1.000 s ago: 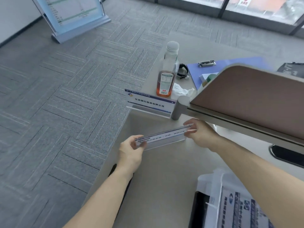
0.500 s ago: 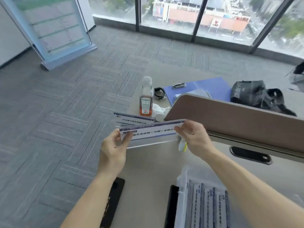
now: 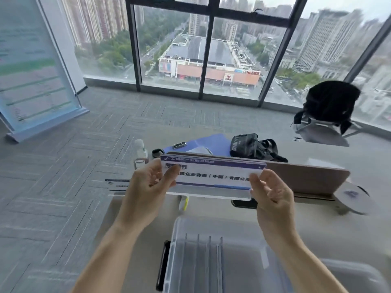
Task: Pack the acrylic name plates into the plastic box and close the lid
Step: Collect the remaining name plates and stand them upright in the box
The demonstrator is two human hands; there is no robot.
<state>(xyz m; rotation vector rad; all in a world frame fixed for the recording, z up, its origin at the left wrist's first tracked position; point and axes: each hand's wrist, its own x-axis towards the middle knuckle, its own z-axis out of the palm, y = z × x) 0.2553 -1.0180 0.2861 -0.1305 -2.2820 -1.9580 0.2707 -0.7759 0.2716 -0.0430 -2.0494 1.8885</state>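
Observation:
An acrylic name plate (image 3: 213,176) with a blue-and-white printed card is held upright in the air above the desk, its face towards me. My left hand (image 3: 146,187) grips its left end and my right hand (image 3: 270,195) grips its right end. Below the hands stands the clear plastic box (image 3: 179,231), open, with several name plates (image 3: 204,261) standing on edge inside. Another name plate (image 3: 116,185) stands on the desk's left edge, partly hidden by my left hand. The box's lid is not clearly visible.
A brown desk divider (image 3: 306,178) runs behind the held plate. Beyond it lie a blue folder (image 3: 211,142) and a black bag (image 3: 254,146). A bottle (image 3: 140,157) stands at the far left. A black phone (image 3: 163,263) lies left of the box. A chair (image 3: 330,106) stands by the windows.
Both hands have lifted the name plate from the desk and turned it upright towards me, now over the box. The view has tilted up to show the windows.

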